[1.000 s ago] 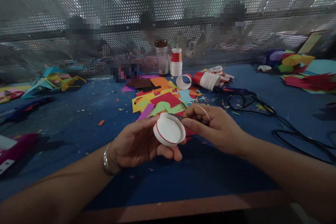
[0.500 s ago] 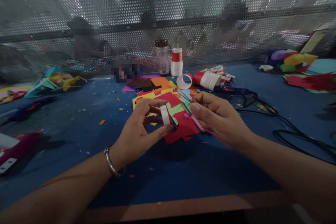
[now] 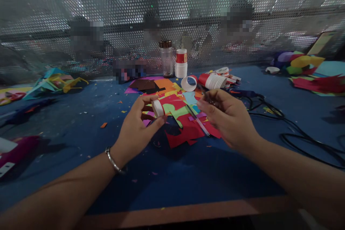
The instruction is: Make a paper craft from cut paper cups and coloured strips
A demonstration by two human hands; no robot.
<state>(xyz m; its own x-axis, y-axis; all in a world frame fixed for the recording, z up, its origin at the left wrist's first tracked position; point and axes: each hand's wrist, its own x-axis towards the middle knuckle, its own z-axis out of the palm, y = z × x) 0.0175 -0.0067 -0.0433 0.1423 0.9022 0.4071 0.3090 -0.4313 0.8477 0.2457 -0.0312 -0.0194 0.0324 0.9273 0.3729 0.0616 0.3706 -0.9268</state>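
Observation:
My left hand (image 3: 140, 120) holds a short cut-off paper cup piece (image 3: 158, 109), white with a red edge, between thumb and fingers. Across from it, my right hand (image 3: 226, 116) is closed on a thin two-pronged metal tool (image 3: 202, 89). Blur and the fingers hide most of that tool, so its exact kind is unclear. Between the hands lies a pile of coloured paper scraps, with a red sheet (image 3: 185, 129) in front. A clear pen (image 3: 201, 124) rests on top, close to my right fingertips.
Behind stand a clear bottle (image 3: 167, 61) and stacked paper cups (image 3: 181, 64). An open cup tube (image 3: 189, 83) and more cups (image 3: 212, 81) lie nearby. A black cable (image 3: 272, 113) curls at right. At left lies a magenta object (image 3: 23, 151). People sit beyond the mesh screen (image 3: 121, 18).
My left hand has moved slightly left and up, turning the cup piece so its white face shows more. The metal tool in my right hand has swung upward, away from the pile.

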